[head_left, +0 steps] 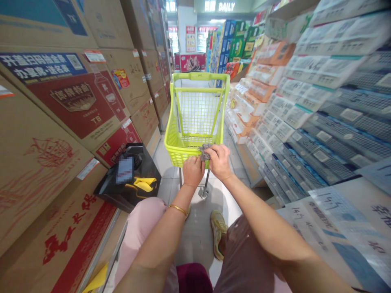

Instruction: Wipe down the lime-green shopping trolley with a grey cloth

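Observation:
A lime-green shopping cart [198,152] with a plastic lattice basket stands straight ahead of me. At its near rim, my right hand [219,162] pinches a crumpled grey cloth [206,151], which lies against the basket's edge. My left hand [193,171] is closed just left of the cloth, against the basket's near wall. Its fingertips face away from me, so what they grip is hidden. A gold bracelet circles the left wrist.
Cardboard cartons [73,97] are stacked along the left. A black bag [116,189] with yellow paper and a phone-like screen sits on a low ledge there. Wrapped tissue packs [293,110] line the right side. Tiled floor [198,240] runs between, with my shoe [218,232] on it.

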A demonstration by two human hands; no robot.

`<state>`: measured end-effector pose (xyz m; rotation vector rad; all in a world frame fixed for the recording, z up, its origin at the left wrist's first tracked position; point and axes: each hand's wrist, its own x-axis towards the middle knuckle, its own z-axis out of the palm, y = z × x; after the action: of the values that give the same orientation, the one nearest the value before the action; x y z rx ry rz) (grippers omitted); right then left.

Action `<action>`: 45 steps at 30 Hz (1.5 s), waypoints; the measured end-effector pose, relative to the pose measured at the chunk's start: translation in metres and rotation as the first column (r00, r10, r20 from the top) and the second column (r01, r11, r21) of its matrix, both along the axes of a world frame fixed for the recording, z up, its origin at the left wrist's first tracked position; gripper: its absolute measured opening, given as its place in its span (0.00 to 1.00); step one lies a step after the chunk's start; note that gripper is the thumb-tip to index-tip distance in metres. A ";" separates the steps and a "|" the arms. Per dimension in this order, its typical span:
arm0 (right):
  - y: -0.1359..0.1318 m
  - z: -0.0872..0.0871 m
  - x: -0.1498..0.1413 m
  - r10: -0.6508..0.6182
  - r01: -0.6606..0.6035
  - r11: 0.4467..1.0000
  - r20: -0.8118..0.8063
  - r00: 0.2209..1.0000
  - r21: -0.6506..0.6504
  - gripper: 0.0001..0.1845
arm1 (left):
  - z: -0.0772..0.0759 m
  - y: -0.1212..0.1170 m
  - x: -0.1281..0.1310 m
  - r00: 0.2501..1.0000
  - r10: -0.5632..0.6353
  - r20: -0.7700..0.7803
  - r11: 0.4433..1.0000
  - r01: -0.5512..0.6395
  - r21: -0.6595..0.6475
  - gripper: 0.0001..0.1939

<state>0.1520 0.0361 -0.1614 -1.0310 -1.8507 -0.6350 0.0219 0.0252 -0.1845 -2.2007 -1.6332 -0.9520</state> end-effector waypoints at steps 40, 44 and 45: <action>0.006 -0.052 0.003 0.027 0.002 0.984 0.156 0.987 -0.180 0.12 | -0.008 0.009 -0.015 0.994 -0.013 0.108 0.998 0.006 0.057 0.08; 0.001 -0.072 0.011 0.117 -0.015 0.949 0.308 0.944 -0.315 0.11 | -0.009 0.012 -0.014 0.992 -0.031 0.119 0.996 0.020 0.092 0.13; -0.001 -0.075 0.012 0.141 -0.018 0.940 0.340 0.930 -0.341 0.10 | -0.010 0.012 -0.013 0.993 -0.026 0.117 0.995 0.015 0.096 0.14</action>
<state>0.1639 0.0353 -0.2363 -1.0994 -2.3729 -0.4938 0.0086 0.0372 -0.1940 -2.1388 -1.5819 -1.1608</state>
